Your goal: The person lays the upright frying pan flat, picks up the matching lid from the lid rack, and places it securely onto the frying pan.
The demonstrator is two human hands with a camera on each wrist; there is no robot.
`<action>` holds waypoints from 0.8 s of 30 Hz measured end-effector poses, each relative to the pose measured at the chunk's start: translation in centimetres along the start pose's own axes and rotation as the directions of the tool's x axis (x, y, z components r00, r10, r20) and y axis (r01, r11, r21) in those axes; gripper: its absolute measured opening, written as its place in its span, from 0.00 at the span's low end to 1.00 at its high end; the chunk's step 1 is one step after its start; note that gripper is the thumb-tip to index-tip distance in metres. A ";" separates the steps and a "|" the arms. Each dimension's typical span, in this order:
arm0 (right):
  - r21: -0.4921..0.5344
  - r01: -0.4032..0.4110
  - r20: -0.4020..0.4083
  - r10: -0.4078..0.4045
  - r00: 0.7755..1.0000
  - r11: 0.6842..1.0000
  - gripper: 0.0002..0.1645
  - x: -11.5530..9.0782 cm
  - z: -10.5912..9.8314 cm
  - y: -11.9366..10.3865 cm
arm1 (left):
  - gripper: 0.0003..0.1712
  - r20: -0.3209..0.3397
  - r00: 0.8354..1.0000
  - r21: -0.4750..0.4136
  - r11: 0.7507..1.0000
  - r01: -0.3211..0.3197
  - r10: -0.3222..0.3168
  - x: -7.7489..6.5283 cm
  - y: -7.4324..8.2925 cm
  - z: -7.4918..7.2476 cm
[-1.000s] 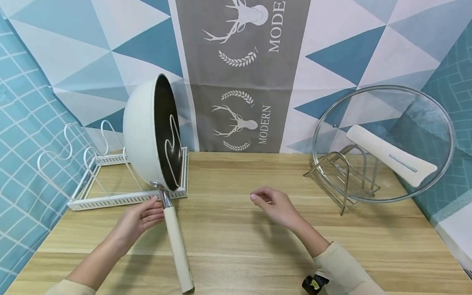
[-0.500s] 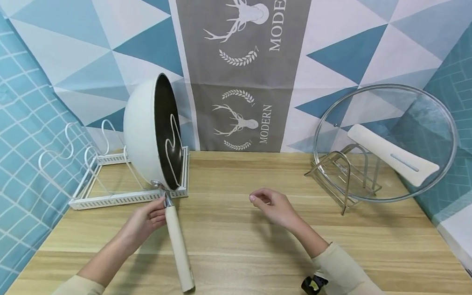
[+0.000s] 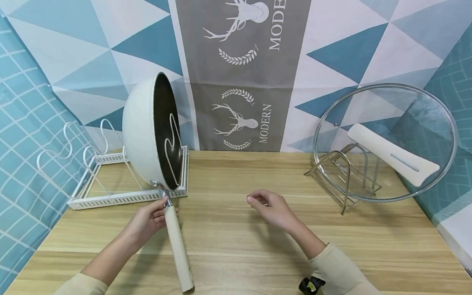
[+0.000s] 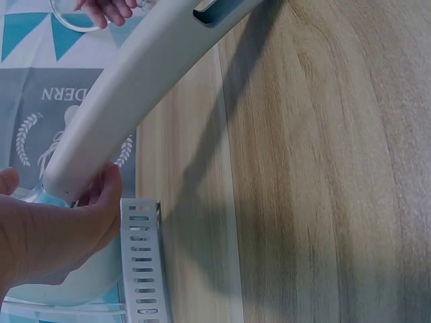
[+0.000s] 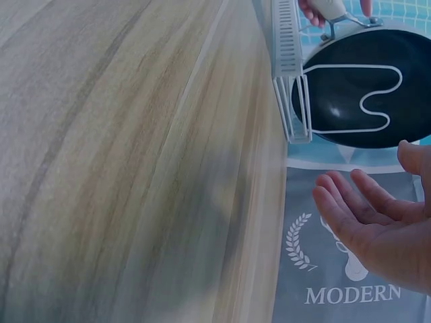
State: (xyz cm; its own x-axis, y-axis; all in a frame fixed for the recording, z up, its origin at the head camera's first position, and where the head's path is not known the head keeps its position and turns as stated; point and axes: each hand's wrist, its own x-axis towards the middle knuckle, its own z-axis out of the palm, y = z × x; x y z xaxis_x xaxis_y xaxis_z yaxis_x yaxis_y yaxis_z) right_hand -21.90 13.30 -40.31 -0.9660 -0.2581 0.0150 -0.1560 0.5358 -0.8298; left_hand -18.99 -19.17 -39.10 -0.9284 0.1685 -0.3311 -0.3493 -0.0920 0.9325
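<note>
A white wok with a dark inside stands on its side in a white wire rack at the left. Its long cream handle slants toward me over the table. My left hand grips the handle's near-pan end; in the left wrist view fingers curl round the handle there. My right hand hovers over the middle of the table, fingers loosely bent and holding nothing. The right wrist view also shows that hand apart from the wok.
At the right, a large glass lid with a cream handle leans in a metal wire stand. The wooden table meets a patterned back wall. Tiled side walls close in the left and right.
My left hand has moved slightly right, from beside the wok's handle to round it. The wok stays in the rack. The right hand has barely shifted.
</note>
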 end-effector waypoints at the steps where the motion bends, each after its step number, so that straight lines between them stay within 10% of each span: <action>1: -0.001 0.002 0.000 -0.002 1.000 1.000 0.17 0.0 0.1 0.0 | 0.19 0.000 1.000 0.008 1.000 0.003 -0.003 0.0 0.0 0.1; 24: -0.014 0.014 0.035 -0.013 0.999 1.000 0.18 0.3 1.7 -0.3 | 0.20 0.032 0.999 0.019 1.000 0.007 -0.008 0.5 -0.1 0.2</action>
State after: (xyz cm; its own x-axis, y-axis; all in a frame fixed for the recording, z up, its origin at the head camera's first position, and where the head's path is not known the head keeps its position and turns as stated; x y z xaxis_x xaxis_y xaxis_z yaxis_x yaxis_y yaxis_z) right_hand -21.80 11.70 -41.04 -0.9560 -0.2933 0.0061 -0.1721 0.5437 -0.8215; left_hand -19.37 -18.91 -39.37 -0.9212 0.2003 -0.3337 -0.3536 -0.0725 0.9326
